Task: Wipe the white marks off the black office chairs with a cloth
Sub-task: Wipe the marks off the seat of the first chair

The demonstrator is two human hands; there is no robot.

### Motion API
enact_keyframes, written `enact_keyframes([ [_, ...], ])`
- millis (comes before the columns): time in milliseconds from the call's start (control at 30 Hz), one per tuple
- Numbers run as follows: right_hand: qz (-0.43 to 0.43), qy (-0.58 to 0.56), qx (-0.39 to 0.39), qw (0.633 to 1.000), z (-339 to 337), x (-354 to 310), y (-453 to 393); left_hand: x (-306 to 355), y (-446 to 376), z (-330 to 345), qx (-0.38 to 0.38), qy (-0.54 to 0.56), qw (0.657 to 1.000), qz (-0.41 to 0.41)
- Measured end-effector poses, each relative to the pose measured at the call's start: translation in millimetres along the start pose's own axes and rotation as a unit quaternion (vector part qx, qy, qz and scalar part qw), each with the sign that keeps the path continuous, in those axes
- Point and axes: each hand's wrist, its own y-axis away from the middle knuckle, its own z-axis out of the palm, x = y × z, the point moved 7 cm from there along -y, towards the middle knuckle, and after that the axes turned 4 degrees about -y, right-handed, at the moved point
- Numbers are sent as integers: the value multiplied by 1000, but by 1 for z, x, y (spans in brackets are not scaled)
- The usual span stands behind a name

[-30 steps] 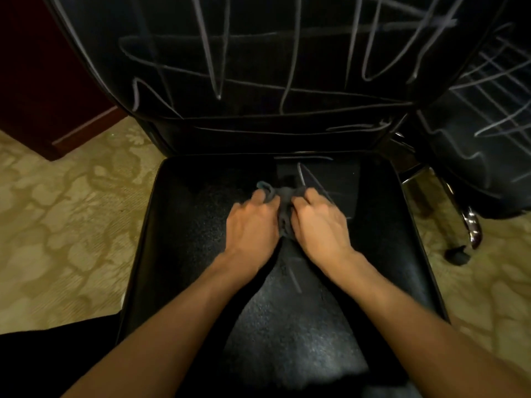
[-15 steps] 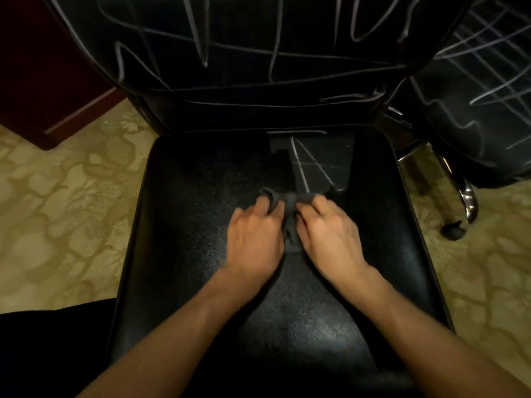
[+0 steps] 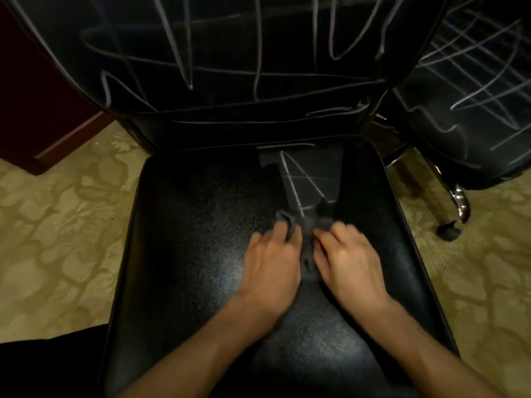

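Note:
A black office chair fills the view, its seat (image 3: 186,254) below me and its backrest (image 3: 230,53) covered in white scribbled lines. A small patch of white marks (image 3: 301,182) sits at the rear middle of the seat. A dark grey cloth (image 3: 307,234) lies bunched on the seat just in front of that patch. My left hand (image 3: 270,265) and my right hand (image 3: 347,262) press side by side on the cloth, fingers curled over it, hiding most of it.
A second black chair (image 3: 474,96) with white lines stands at the right, its chrome leg and caster (image 3: 454,214) on the patterned beige carpet (image 3: 57,225). Dark red wooden furniture (image 3: 34,110) stands at the far left.
Both hands have pulled the cloth back toward me across the seat, uncovering more of the white marks at the rear of the seat.

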Motion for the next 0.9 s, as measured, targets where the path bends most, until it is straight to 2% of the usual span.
enact_keyframes([
  [200, 104, 22, 22, 994, 0, 45, -63, 12, -97, -2, -29, -11, 1000, -5],
  [333, 114, -1, 29, 993, -8, 35, -19, 16, -54, -2, -12, -12, 998, 57],
  [467, 80, -33, 29, 996, -15, 25, 11, 15, -11, 7, -11, -1, 993, 114],
  [567, 81, 11, 39, 996, -14, 49, -32, 33, -60, 0, 1, -69, 991, 115],
  [733, 182, 58, 14, 982, -9, 115, -107, 47, -165, 2, -4, -74, 995, 68],
  [900, 191, 13, 23, 981, -4, 106, -92, 51, -146, 1, 1, -77, 994, 76],
])
